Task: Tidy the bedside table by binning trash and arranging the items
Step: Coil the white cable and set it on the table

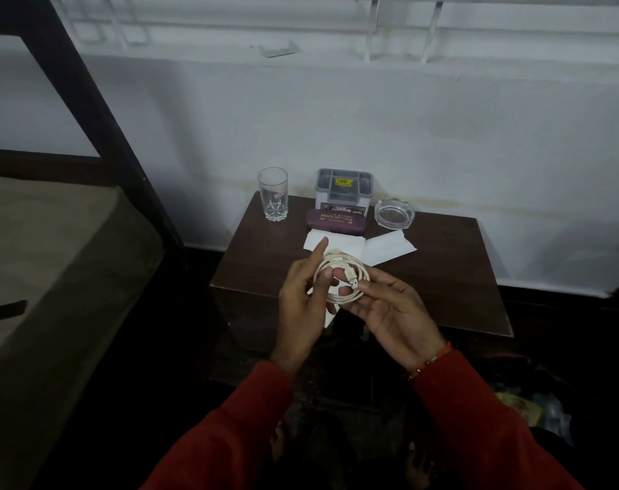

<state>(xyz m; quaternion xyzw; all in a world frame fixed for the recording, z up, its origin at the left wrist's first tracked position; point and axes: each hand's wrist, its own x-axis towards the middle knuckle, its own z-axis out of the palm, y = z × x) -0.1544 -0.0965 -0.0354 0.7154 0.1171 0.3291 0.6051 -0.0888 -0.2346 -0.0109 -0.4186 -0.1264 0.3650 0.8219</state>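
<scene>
Now both hands raised over table point(424, 277), left hand point(302, 295) & right hand point(394, 313) gripping coiled cable point(339, 274).

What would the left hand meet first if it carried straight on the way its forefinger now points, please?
Probably the white paper lying just beyond the left hand, then the purple spectacle case; depth is unclear, since the hand hovers above the table holding the coiled cable.
</scene>
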